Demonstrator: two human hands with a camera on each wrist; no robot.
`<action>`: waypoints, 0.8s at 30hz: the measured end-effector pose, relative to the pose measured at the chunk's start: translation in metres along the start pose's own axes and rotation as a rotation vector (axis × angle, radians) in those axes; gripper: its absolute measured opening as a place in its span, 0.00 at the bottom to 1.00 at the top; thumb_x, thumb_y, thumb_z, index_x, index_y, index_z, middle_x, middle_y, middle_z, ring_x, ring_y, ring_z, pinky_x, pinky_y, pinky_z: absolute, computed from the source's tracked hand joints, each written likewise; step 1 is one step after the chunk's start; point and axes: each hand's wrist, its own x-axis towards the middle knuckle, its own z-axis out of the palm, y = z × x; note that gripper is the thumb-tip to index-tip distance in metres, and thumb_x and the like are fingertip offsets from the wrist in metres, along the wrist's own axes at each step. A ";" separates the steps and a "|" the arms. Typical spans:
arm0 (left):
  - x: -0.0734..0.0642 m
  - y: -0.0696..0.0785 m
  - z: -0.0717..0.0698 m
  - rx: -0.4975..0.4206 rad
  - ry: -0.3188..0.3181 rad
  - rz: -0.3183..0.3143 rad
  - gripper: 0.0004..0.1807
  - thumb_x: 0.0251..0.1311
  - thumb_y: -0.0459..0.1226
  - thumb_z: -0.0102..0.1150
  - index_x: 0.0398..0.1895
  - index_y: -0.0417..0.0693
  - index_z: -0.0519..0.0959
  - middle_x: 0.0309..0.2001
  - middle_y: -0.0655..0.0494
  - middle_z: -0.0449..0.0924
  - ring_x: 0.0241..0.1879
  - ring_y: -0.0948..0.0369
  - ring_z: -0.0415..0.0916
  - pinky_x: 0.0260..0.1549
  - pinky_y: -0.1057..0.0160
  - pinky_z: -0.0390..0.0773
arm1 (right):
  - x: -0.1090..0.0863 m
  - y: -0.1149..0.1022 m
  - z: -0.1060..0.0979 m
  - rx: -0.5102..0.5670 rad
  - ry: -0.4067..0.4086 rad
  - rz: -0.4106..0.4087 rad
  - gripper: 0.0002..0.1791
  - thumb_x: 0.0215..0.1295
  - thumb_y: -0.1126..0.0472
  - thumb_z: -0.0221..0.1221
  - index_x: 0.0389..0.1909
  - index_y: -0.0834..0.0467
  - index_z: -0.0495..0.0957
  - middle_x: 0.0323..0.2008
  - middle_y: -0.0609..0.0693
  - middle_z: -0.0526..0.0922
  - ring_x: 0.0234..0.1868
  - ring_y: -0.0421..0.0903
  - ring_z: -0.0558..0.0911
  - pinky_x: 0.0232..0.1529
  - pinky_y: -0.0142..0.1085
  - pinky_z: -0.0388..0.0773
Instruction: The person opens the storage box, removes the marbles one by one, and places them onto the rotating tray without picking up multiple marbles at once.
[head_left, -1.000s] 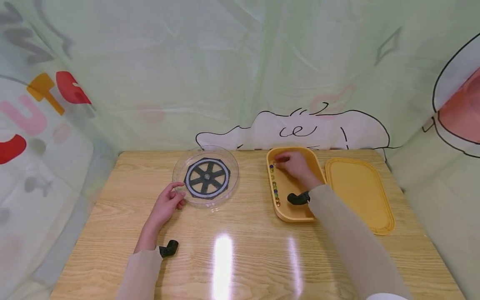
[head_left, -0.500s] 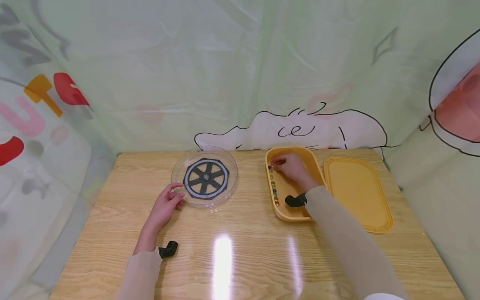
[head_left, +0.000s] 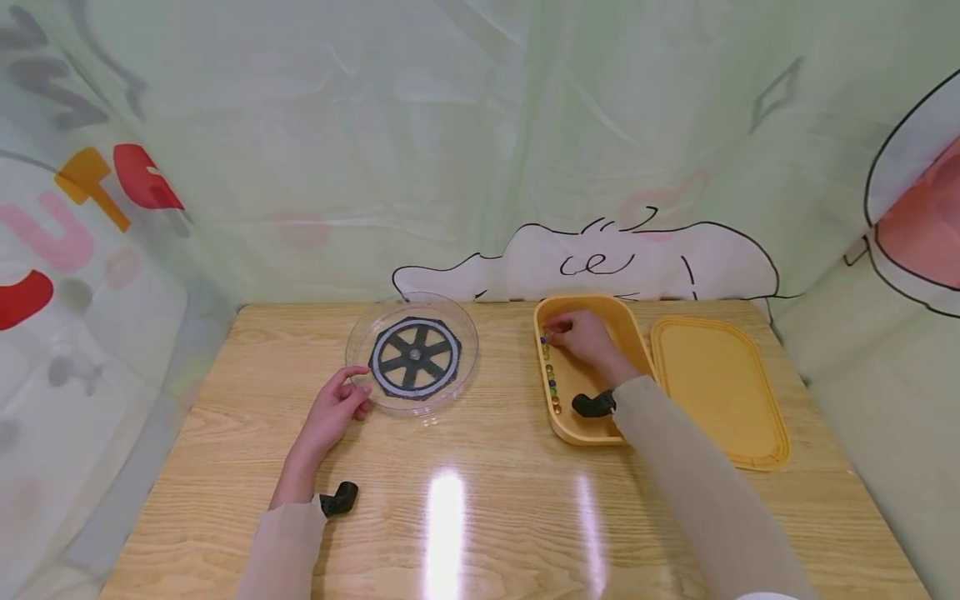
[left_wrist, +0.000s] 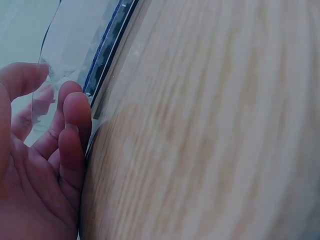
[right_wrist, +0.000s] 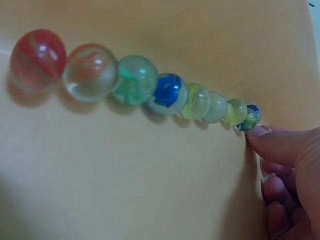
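At the left of the table stands a clear round dish (head_left: 468, 367) with a dark spoked wheel pattern (head_left: 414, 355). My left hand (head_left: 337, 407) holds its near-left rim; in the left wrist view, thumb and fingers lie on either side of the clear wall (left_wrist: 75, 50). Inside a yellow-orange tray (head_left: 592, 435), glass marbles (right_wrist: 135, 80) line the left wall in one row, red, orange, green, blue and yellowish. My right hand (head_left: 588, 333) pinches at the row's far end, the thumb tip right against a blue-green marble (right_wrist: 250, 120). The fingers partly hide that end.
A flat yellow lid (head_left: 720, 392) lies right of the tray, close along its side. The wooden table (head_left: 495, 517) ends at the back against a hanging printed sheet (head_left: 480, 150). A black wrist mount (head_left: 592, 406) hangs over the tray floor.
My right hand has shifted slightly toward me along the tray's left wall, its fingertips now down at the far-end marbles. The left hand, dish and lid stay as they were.
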 end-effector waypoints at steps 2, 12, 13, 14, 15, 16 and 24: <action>0.000 0.000 0.000 0.000 -0.001 -0.001 0.17 0.72 0.37 0.55 0.62 0.48 0.72 0.29 0.46 0.77 0.28 0.55 0.76 0.32 0.63 0.78 | -0.001 0.000 -0.001 0.010 0.008 0.005 0.15 0.65 0.62 0.65 0.50 0.64 0.83 0.43 0.57 0.85 0.46 0.52 0.80 0.51 0.46 0.75; 0.001 0.002 0.000 -0.003 -0.004 -0.004 0.17 0.72 0.38 0.54 0.62 0.49 0.71 0.29 0.46 0.77 0.28 0.54 0.76 0.33 0.63 0.78 | -0.004 0.001 -0.012 0.234 0.056 0.053 0.12 0.68 0.62 0.63 0.48 0.65 0.82 0.43 0.59 0.84 0.40 0.51 0.79 0.37 0.34 0.75; 0.001 0.002 0.000 -0.003 -0.001 -0.003 0.17 0.72 0.38 0.54 0.62 0.49 0.71 0.29 0.46 0.77 0.28 0.54 0.76 0.33 0.63 0.78 | -0.005 0.001 -0.013 0.240 0.057 0.050 0.13 0.68 0.62 0.62 0.49 0.64 0.82 0.43 0.58 0.84 0.39 0.51 0.79 0.36 0.34 0.75; 0.001 0.002 -0.001 -0.001 -0.001 -0.002 0.17 0.72 0.38 0.54 0.62 0.49 0.71 0.29 0.46 0.77 0.28 0.54 0.76 0.33 0.63 0.78 | -0.005 0.001 -0.015 0.251 0.059 0.049 0.13 0.68 0.61 0.62 0.49 0.64 0.82 0.43 0.58 0.84 0.39 0.51 0.79 0.35 0.33 0.75; 0.001 0.002 -0.001 0.000 -0.001 -0.001 0.17 0.73 0.38 0.54 0.62 0.49 0.71 0.29 0.46 0.77 0.28 0.54 0.76 0.33 0.63 0.78 | -0.006 0.001 -0.016 0.260 0.061 0.051 0.13 0.68 0.61 0.63 0.49 0.63 0.82 0.43 0.58 0.85 0.38 0.52 0.79 0.34 0.33 0.74; 0.001 0.001 -0.001 0.002 0.000 -0.001 0.17 0.73 0.38 0.54 0.62 0.49 0.71 0.29 0.46 0.77 0.28 0.54 0.75 0.33 0.63 0.77 | -0.007 0.000 -0.017 0.265 0.063 0.053 0.13 0.68 0.60 0.63 0.49 0.62 0.82 0.43 0.58 0.84 0.38 0.52 0.79 0.33 0.34 0.74; 0.001 -0.001 0.000 -0.008 0.002 -0.006 0.18 0.72 0.37 0.55 0.63 0.47 0.71 0.29 0.45 0.77 0.28 0.55 0.76 0.33 0.63 0.78 | -0.015 -0.006 -0.028 0.265 0.112 0.048 0.15 0.68 0.56 0.63 0.51 0.59 0.81 0.47 0.54 0.83 0.44 0.51 0.79 0.40 0.38 0.76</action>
